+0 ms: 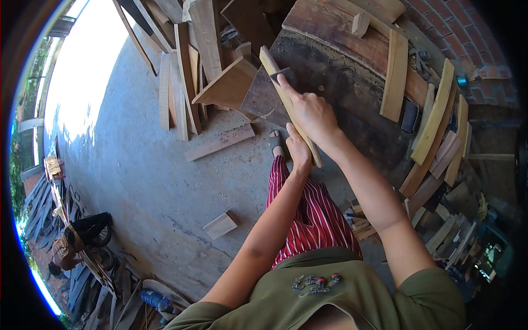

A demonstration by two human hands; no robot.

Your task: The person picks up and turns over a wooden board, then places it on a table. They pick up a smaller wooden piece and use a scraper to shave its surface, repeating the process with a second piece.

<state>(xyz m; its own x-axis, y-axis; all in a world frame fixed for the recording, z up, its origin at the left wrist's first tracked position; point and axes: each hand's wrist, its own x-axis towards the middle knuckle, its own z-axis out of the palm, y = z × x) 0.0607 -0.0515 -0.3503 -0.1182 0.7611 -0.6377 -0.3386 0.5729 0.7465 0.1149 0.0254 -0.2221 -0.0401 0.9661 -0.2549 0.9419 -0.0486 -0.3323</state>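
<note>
A long, narrow strip of pale wood (270, 65) lies at a slant across the corner of a dark, dusty workbench (341, 82), its near end sticking out past the edge toward my body. My left hand (298, 149) is closed around the strip near that end. Higher up, my right hand (313, 114) presses a small dark flat piece (284, 73) against the strip, index finger stretched along it and the other fingers curled. What the curled fingers touch is partly hidden.
Boards lean at the upper left (190, 82). Curved wooden pieces (395, 77) lie on the bench and at its right. A plank (220, 142) and a small block (220, 225) lie on the concrete floor (148, 181). A brick wall (467, 44) stands upper right.
</note>
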